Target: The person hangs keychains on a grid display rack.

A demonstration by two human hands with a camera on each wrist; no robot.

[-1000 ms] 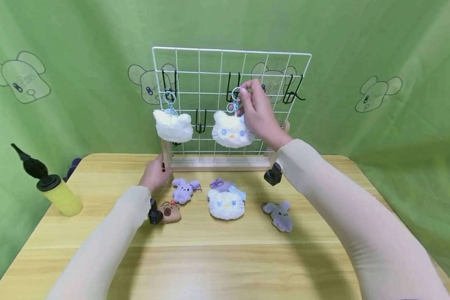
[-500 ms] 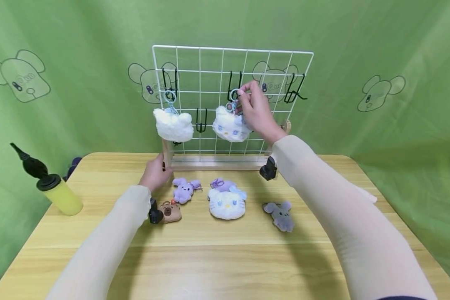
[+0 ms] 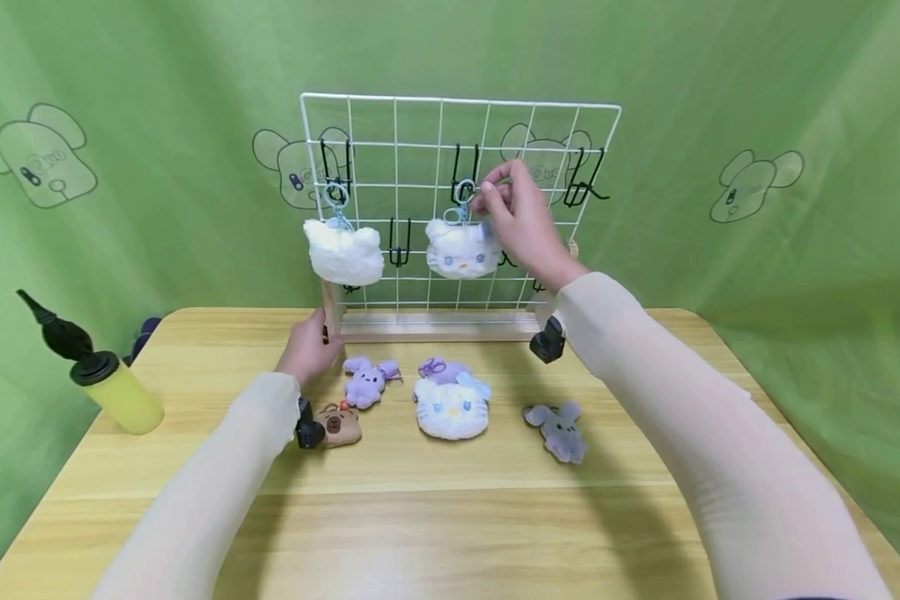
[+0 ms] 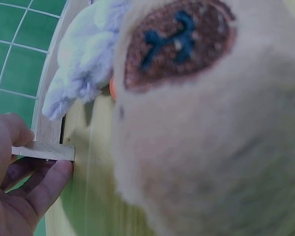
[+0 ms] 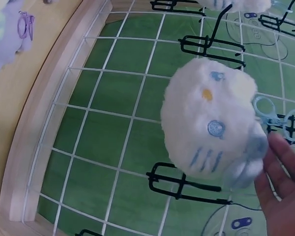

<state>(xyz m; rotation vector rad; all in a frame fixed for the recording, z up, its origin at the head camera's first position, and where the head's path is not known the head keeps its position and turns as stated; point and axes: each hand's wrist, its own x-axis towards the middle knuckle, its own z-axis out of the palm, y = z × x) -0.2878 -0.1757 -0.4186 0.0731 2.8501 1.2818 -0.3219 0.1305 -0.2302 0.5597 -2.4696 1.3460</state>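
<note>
My left hand [image 3: 310, 346] pinches the wooden foot [image 4: 54, 150] of the white wire grid rack [image 3: 441, 329] between thumb and fingers. My right hand [image 3: 523, 212] is beside a white plush cat-head keychain [image 3: 461, 252] with blue eyes. The keychain's light blue ring [image 3: 464, 191] is at a black hook [image 3: 456, 167] in the upper middle of the grid. In the right wrist view, the right fingers [image 5: 280, 164] are extended next to the plush and its blue clasp [image 5: 270, 119]; the thumb is out of frame. A second white cat-head plush [image 3: 343, 252] hangs back-side out on the left hook.
On the table lie a purple rabbit plush [image 3: 365, 383], a brown bear-like plush [image 3: 340, 426], another cat-head plush [image 3: 452, 410] over a purple plush [image 3: 450, 372], and a grey plush [image 3: 562, 432]. A yellow bottle [image 3: 127, 403] stands left. More black hooks [image 3: 585, 183] jut from the grid.
The cat-head keychain has risen slightly, moved left and now hangs at the middle hook. My right fingers have come away from its ring. The left hand keeps its grip on the rack.
</note>
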